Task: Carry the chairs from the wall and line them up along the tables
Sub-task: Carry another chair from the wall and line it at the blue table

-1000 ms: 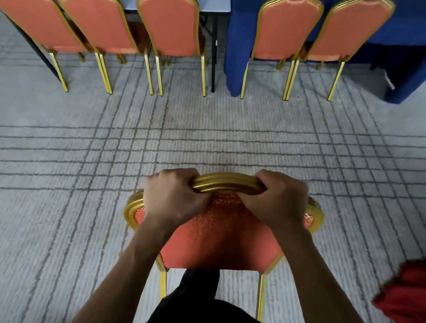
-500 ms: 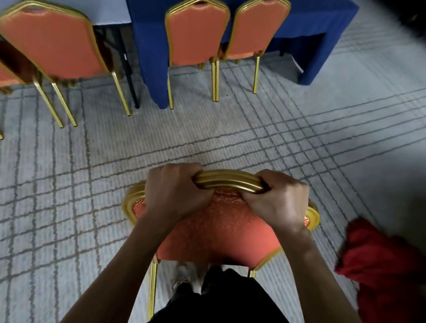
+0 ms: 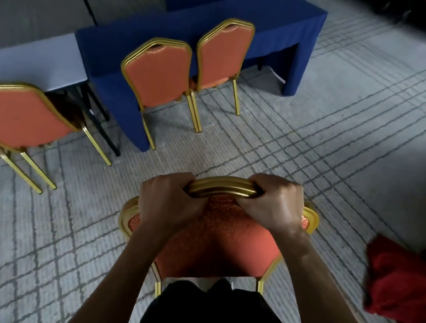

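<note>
at the near edge, just in front of the person's dark clothing (image 3: 218, 315), is the held chair (image 3: 211, 244), seen from behind and above, its orange back toward the camera and its gold frame curving across the top. the left hand (image 3: 166, 203) is clenched around the left part of the top rail (image 3: 222, 188), fingers wrapped over its far side. the right hand (image 3: 275, 206) grasps the right part of the same rail in the same way, and a short stretch of bare rail shows between them. two gold rear legs show below the back; whether the feet touch the floor cannot be told.

on the near right a red cloth (image 3: 407, 289) lies bunched on the carpet (image 3: 312, 150), apart from the held chair. the carpet is pale grey with darker crossing lines.

farther off on the left, a side chair (image 3: 21, 116) of the same make stands with its back to the camera at a pale table (image 3: 34, 63).

beyond the middle of the floor a blue table (image 3: 245, 34), draped to the floor in blue cloth, runs toward the far right. two matching chairs stand at its near side, backs to the camera: the middle chair (image 3: 160, 75) and, just beside it on the right and farther away, the far chair (image 3: 222, 53), their neighbouring legs almost touching. the held chair is well apart from both tables, with carpet between.
</note>
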`<state>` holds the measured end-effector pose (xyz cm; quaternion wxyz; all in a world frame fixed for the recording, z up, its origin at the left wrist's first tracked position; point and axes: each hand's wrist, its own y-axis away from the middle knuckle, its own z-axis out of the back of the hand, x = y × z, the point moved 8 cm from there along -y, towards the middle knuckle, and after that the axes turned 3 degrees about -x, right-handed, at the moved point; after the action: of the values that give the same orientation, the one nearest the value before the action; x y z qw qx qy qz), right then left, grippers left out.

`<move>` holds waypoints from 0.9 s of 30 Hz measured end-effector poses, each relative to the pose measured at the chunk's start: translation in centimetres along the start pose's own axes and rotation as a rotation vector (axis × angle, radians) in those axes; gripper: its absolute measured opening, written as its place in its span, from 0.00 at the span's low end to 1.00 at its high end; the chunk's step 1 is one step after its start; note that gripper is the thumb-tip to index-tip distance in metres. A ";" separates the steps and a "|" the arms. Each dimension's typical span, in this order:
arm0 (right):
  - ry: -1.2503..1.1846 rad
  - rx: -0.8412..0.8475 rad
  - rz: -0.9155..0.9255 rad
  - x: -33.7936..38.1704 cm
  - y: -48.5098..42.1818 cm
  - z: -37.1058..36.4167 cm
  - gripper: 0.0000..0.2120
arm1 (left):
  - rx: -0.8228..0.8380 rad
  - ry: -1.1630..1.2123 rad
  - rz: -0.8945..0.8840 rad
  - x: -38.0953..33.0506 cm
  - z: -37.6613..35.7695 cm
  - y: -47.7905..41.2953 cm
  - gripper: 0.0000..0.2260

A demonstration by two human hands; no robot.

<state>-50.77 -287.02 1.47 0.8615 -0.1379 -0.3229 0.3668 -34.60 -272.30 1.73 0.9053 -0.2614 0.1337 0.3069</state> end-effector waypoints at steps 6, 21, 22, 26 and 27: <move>0.024 -0.073 -0.003 -3.8 -7.0 -0.7 0.11 | -0.004 0.032 -0.045 -2.3 -3.6 -8.2 0.14; 0.171 -0.093 -0.116 -14.4 -27.9 -9.2 0.11 | 0.096 0.131 -0.163 -3.3 -18.9 -32.9 0.15; 0.191 -0.107 -0.123 -15.1 -29.2 -9.3 0.12 | 0.101 0.134 -0.186 -3.8 -19.7 -34.7 0.15; 0.240 -0.129 -0.162 -17.6 -33.8 -9.5 0.16 | 0.147 0.194 -0.245 -5.8 -22.1 -40.8 0.16; 0.246 -0.144 -0.167 -18.2 -34.8 -9.6 0.16 | 0.143 0.206 -0.270 -6.4 -22.7 -42.2 0.16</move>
<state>-35.06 -324.27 2.49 0.9099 -0.2157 -0.2508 0.2503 -15.01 -316.45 2.00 0.9361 -0.2418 0.2109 0.1439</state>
